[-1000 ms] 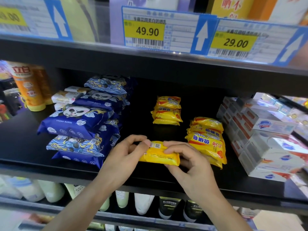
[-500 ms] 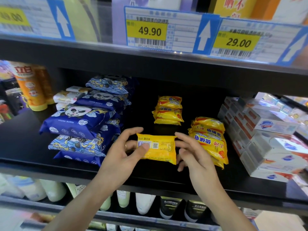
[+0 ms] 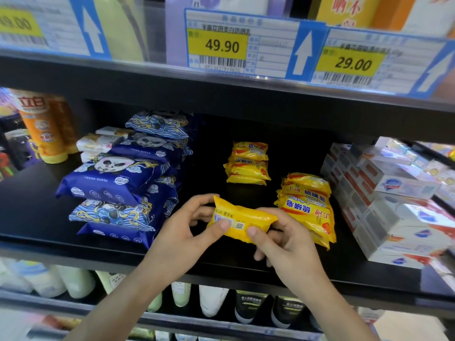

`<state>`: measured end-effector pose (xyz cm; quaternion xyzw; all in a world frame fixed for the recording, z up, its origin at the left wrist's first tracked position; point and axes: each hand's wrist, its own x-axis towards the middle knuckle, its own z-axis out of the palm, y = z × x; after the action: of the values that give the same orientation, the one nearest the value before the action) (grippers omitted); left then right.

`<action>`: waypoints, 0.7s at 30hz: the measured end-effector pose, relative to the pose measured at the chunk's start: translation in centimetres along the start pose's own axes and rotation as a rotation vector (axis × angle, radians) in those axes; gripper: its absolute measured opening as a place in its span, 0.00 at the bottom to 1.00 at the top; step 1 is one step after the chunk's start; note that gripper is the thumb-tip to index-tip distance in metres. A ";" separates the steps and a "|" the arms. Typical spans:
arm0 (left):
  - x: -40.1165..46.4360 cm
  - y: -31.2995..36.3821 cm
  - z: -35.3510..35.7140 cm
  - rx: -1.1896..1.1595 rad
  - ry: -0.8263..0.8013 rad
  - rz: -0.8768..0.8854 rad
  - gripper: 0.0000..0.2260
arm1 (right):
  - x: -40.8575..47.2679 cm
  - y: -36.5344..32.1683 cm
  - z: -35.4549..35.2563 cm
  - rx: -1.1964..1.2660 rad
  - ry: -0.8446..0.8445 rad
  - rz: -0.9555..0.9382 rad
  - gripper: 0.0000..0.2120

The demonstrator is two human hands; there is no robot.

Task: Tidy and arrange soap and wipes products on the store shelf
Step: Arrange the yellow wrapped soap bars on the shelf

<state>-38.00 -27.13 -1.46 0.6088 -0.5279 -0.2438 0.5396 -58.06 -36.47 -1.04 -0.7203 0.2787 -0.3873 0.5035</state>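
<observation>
Left price tag [image 3: 22,25] blurred; lower-shelf bottles [image 3: 211,301] partly hidden.

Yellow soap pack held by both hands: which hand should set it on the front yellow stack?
Right, probably. The right hand sits beside the front yellow stack; the left hand grips the yellow soap pack from the far side.

On the shelf [image 3: 37,207], wipes packs [image 3: 118,178] are stacked left, soap boxes [image 3: 384,203] right; two soap stacks [image 3: 307,203] are set between, one [image 3: 247,163] farther back.
</observation>
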 end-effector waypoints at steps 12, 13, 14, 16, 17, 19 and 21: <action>0.0 0.6 0.2 0.067 0.094 -0.126 0.30 | -0.2 0.1 0.1 0.027 0.062 -0.147 0.14; 0.0 0.6 0.2 0.034 0.082 -0.138 0.29 | -0.2 0.1 0.1 0.017 0.061 -0.163 0.16; 0.1 0.7 0.1 0.007 0.064 -0.146 0.30 | -0.1 0.2 0.1 0.002 0.054 -0.174 0.17; 0.0 0.9 0.0 -0.012 0.029 -0.158 0.32 | -0.1 0.4 0.2 -0.030 0.032 -0.187 0.18; 0.0 1.0 -0.1 -0.009 0.021 -0.165 0.31 | -0.2 0.5 0.2 -0.042 0.027 -0.191 0.18; 0.0 1.3 -0.1 -0.016 0.029 -0.176 0.27 | -0.1 0.6 0.2 -0.061 0.027 -0.199 0.19; 0.1 1.4 0.1 -0.071 0.041 -0.187 0.21 | -0.1 0.6 0.2 -0.077 0.019 -0.206 0.19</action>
<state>-38.57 -27.08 -0.16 0.6409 -0.4487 -0.2992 0.5463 -57.94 -36.45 -1.65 -0.7601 0.2228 -0.4329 0.4304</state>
